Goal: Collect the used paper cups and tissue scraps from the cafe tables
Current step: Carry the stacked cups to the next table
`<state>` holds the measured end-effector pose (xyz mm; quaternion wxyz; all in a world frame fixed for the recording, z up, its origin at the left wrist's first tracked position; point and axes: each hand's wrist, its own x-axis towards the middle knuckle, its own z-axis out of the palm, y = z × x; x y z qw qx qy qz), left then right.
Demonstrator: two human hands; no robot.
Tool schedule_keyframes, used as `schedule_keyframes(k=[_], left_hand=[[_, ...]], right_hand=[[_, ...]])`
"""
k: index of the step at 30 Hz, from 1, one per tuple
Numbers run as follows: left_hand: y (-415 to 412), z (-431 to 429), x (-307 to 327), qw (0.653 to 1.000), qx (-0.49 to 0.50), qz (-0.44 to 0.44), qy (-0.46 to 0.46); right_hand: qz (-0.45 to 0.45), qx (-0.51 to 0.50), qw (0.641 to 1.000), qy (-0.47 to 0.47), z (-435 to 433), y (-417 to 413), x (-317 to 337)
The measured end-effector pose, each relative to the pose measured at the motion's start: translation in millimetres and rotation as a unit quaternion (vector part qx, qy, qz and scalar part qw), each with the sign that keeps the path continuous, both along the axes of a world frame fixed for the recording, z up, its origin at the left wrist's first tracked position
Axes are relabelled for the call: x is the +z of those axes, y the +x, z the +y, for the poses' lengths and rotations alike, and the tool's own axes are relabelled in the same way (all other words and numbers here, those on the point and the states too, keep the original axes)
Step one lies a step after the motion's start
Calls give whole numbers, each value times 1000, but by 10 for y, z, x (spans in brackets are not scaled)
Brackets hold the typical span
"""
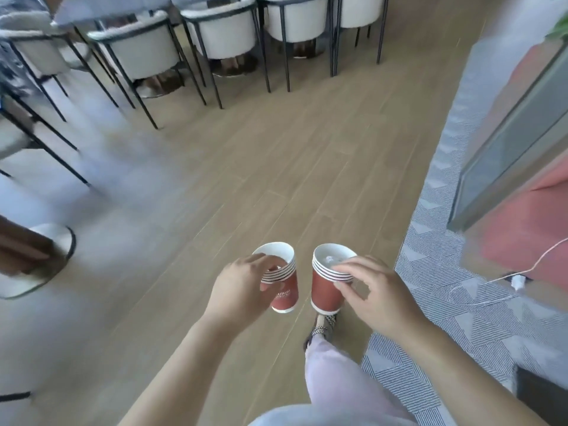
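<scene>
Two stacks of red paper cups with white rims hang above the wooden floor in front of me. My left hand (242,285) grips the left cup stack (284,290) at its rims, fingers hooked over the edge. My right hand (373,290) pinches the rims of the right cup stack (325,290). Each stack holds several nested cups. A crumpled white tissue scrap (329,259) lies inside the top cup of the right stack. The left stack's top cup looks empty inside.
White padded chairs (227,32) on thin black legs line a table at the back. A round table base (46,259) stands at the left. A patterned grey rug (445,287) with a white cable and plug (518,281) runs along the right, beside a pink wall and glass panel. My foot (322,329) is below the cups.
</scene>
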<state>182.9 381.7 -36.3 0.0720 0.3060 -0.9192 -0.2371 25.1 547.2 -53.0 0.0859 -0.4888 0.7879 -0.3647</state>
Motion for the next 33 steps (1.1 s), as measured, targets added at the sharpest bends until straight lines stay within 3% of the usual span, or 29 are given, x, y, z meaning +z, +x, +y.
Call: schedule_keyframes(k=[9, 22, 33], left_hand=[[-2364, -1436, 151, 998, -56, 22, 13], [-4909, -3425, -20, 998, -64, 24, 5], [-7502, -5170, 288, 993, -116, 31, 7]], right_hand=[[21, -53, 998, -26, -1329, -2162, 175], [30, -57, 998, -19, -3293, -4627, -30], [37, -126, 991, -31, -4880, -6973, 275]])
